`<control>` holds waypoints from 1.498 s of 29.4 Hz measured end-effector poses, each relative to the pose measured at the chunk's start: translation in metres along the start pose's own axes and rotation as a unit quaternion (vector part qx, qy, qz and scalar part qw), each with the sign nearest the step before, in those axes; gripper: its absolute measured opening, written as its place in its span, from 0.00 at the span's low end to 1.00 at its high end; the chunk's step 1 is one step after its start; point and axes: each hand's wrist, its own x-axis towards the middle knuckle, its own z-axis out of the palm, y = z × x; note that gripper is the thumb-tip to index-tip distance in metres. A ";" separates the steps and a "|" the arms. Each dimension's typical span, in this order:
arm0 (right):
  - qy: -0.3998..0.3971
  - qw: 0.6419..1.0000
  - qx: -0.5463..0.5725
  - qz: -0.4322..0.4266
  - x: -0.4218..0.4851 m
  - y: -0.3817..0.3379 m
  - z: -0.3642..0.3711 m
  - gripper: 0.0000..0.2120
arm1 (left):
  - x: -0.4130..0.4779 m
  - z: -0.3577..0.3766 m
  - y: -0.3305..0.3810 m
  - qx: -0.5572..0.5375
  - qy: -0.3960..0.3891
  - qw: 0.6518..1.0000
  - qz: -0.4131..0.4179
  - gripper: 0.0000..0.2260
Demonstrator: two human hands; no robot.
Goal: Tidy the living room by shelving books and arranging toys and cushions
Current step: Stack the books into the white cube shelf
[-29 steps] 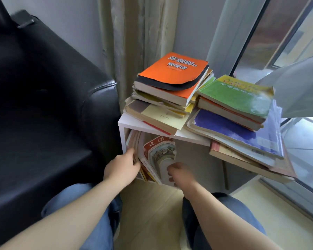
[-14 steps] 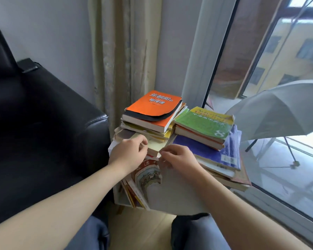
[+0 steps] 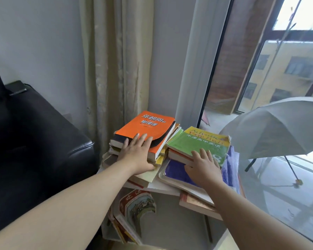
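Note:
Two piles of books lie on top of a small white shelf unit [image 3: 163, 188]. The left pile is topped by an orange book [image 3: 148, 124], and my left hand [image 3: 136, 153] rests flat on its near edge with straight fingers. A green book [image 3: 201, 144] tops the right pile, above a purple-blue book [image 3: 177, 173]. My right hand [image 3: 203, 165] lies on the green book's near corner, fingers spread. Inside the shelf below, several books [image 3: 134, 212] lean against the left wall.
A black leather armchair [image 3: 36, 138] stands close on the left. A beige curtain [image 3: 116, 60] hangs behind the shelf. On the right is a large window [image 3: 271, 73], with an open grey umbrella [image 3: 278, 129] outside it. The right pile overhangs the shelf top.
Both hands have left the books in the lower compartment and risen onto the tops of the two piles. The camera has tilted up toward the window.

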 end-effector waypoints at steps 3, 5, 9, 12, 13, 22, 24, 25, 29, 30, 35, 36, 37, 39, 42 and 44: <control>-0.013 0.999 -0.036 -0.011 0.011 0.007 0.010 0.28 | 0.010 0.005 -0.001 0.041 0.020 0.999 -0.004 0.36; -0.006 0.998 -0.060 -0.010 0.021 0.010 0.015 0.27 | 0.019 0.004 0.001 0.066 0.047 0.997 -0.002 0.31; -0.004 0.997 -0.079 -0.001 0.033 0.009 0.021 0.28 | 0.028 0.003 0.000 0.100 0.042 0.994 -0.008 0.28; 0.030 0.996 -0.089 -0.009 0.031 0.010 0.021 0.26 | 0.029 0.004 0.001 0.107 0.048 0.993 -0.008 0.28; 0.040 0.995 -0.092 -0.012 0.031 0.010 0.020 0.25 | 0.029 0.004 0.001 0.109 0.049 0.993 -0.007 0.27; 0.074 0.983 -0.164 -0.026 0.021 0.004 0.004 0.07 | 0.014 -0.002 0.005 0.092 0.021 0.995 -0.010 0.34; 0.081 0.982 -0.170 -0.034 0.019 0.004 0.001 0.08 | 0.012 -0.002 0.006 0.077 0.016 0.997 -0.015 0.32; 0.082 0.983 -0.159 -0.037 0.019 0.003 -0.002 0.10 | 0.011 -0.004 0.006 0.071 0.017 0.997 -0.016 0.30; 0.049 0.996 -0.077 0.002 0.024 0.011 -0.004 0.21 | 0.012 -0.009 0.005 0.074 0.016 0.997 -0.014 0.26; 0.036 0.997 -0.062 0.016 0.027 0.014 -0.003 0.23 | 0.013 -0.010 0.006 0.077 0.017 0.997 -0.014 0.25; -0.036 0.998 0.006 0.054 0.045 0.019 0.003 0.28 | 0.019 -0.010 0.005 0.087 -0.004 0.996 -0.020 0.28; -0.041 0.997 0.015 0.058 0.047 0.020 0.003 0.30 | 0.022 -0.010 0.006 0.093 -0.009 0.995 -0.019 0.29; -0.041 0.997 0.019 0.059 0.049 0.020 0.004 0.31 | 0.023 -0.011 0.006 0.100 -0.012 0.995 -0.017 0.30; -0.033 0.998 0.007 0.056 0.049 0.023 0.004 0.32 | 0.027 -0.014 0.004 0.111 -0.012 0.994 -0.004 0.28; -0.016 0.997 -0.069 0.026 0.047 0.022 0.002 0.27 | 0.031 -0.019 -0.001 0.107 -0.007 0.994 0.021 0.24; 0.020 0.990 -0.141 -0.012 0.045 0.017 0.004 0.20 | 0.031 -0.021 -0.004 0.099 -0.004 0.995 0.027 0.22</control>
